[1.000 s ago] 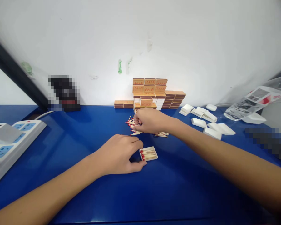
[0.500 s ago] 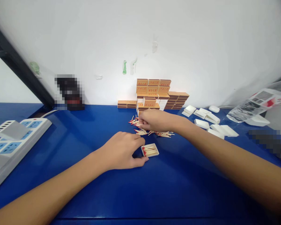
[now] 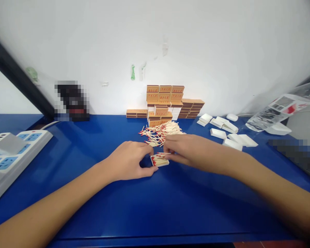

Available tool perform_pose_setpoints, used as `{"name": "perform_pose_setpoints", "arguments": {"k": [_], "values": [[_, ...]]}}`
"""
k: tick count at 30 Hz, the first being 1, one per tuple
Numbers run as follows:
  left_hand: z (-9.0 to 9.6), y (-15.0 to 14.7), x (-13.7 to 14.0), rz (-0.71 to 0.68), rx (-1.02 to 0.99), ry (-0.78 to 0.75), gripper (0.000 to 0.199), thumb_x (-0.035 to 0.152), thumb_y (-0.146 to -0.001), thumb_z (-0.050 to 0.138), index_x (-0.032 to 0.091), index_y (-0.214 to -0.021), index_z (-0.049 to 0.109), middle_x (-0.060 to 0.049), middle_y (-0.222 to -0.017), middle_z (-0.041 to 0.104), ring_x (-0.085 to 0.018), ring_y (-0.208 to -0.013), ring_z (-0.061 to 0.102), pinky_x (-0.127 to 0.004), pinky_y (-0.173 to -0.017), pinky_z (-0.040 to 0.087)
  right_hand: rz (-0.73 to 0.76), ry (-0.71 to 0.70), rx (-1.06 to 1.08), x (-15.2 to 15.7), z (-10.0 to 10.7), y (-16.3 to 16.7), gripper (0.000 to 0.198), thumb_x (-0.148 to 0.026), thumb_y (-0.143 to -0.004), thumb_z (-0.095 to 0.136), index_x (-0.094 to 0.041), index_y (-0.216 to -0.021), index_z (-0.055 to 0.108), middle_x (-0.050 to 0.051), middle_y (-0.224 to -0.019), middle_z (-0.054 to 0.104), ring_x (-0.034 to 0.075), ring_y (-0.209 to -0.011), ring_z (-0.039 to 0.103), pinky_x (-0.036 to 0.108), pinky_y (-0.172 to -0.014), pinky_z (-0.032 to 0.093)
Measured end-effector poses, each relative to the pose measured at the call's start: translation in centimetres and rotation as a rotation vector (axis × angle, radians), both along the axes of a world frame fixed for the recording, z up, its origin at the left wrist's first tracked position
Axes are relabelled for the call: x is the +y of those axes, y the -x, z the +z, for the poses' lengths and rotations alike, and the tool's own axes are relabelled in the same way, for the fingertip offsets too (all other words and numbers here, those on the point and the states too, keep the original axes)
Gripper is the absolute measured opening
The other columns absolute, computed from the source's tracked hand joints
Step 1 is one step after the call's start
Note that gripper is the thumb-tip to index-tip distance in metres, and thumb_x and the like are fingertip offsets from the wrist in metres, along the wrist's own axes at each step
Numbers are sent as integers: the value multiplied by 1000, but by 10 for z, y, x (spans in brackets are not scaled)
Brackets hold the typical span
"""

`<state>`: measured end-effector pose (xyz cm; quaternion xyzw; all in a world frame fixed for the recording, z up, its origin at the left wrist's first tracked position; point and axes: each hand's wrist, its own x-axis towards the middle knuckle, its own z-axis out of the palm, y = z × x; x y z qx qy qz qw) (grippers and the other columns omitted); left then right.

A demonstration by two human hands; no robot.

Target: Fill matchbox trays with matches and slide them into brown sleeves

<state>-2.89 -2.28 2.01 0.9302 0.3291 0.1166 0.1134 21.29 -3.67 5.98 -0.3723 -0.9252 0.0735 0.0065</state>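
My left hand grips the left end of a small white matchbox tray between thumb and fingers, on the blue table. Red-tipped matches lie side by side in the tray. Over the tray's right part, my right hand pinches matches, their red heads pointing left. Its fingers hide how many there are. Just behind the hands spreads a loose pile of matches, partly covered by my right hand.
Stacked matchboxes stand against the wall behind the pile. White empty trays lie to the right, beside a clear plastic bottle. A power strip occupies the left of the blue table.
My right hand has come from the match pile toward me, over the tray, with matches in its fingers. My left hand still holds the tray. The view has shifted slightly.
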Motion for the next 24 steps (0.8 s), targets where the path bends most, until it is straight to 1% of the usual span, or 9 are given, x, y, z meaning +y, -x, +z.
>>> {"name": "perform_pose_setpoints", "arguments": {"k": [3,5,7,10,14,16,20,24], "values": [[-1,-1,1,-7,-6,-3,27,45,-88,70,18,-87,66,2,-72,62,-14,-61,54,-29,-57,34,74,-148,-136,-4,-10,13,8,-12,-99,61,-14,-93,66,9,-97,68,20,-83,63,30,-70,44],[-1,-2,1,-6,2,-8,27,44,-88,70,18,-84,64,2,-72,62,-14,-61,55,-29,-58,35,87,-189,-149,-3,-14,16,5,-12,-98,63,-14,-95,66,10,-98,68,21,-84,64,30,-68,44],[0,-2,1,0,13,-11,27,43,-88,70,17,-83,64,1,-73,62,-14,-61,55,-29,-58,35,66,-156,-71,-1,-17,12,6,-20,-100,65,-15,-99,67,9,-100,68,20,-83,64,31,-67,44],[1,-1,1,-1,17,2,25,42,-88,70,18,-90,68,1,-75,64,-14,-63,56,-29,-58,36,16,-33,109,0,-19,-5,14,-31,-102,63,-19,-107,65,8,-105,68,20,-87,65,31,-71,45],[4,2,1,-7,-16,12,32,50,-89,69,19,-101,70,1,-78,65,-14,-64,57,-28,-59,37,-94,113,232,-2,-22,-24,17,-38,-102,62,-22,-109,65,5,-104,70,20,-86,63,32,-72,44],[6,3,1,-8,-38,6,30,48,-90,68,19,-98,69,2,-76,63,-14,-62,54,-28,-58,36,-116,141,248,-3,-22,-26,17,-38,-102,62,-22,-107,65,4,-101,70,19,-84,62,31,-72,44],[10,4,2,-27,-45,11,14,33,-89,65,18,-87,66,3,-71,58,-12,-59,48,-28,-58,34,-112,143,250,-6,-24,-21,12,-31,-103,59,-21,-100,66,2,-97,70,17,-82,60,30,-71,41],[10,4,2,-63,-55,49,9,25,-88,63,19,-84,67,3,-70,55,-12,-62,47,-27,-59,36,-94,154,283,-7,-27,-17,12,-24,-104,57,-20,-95,65,1,-94,70,15,-80,59,29,-72,41]]}}
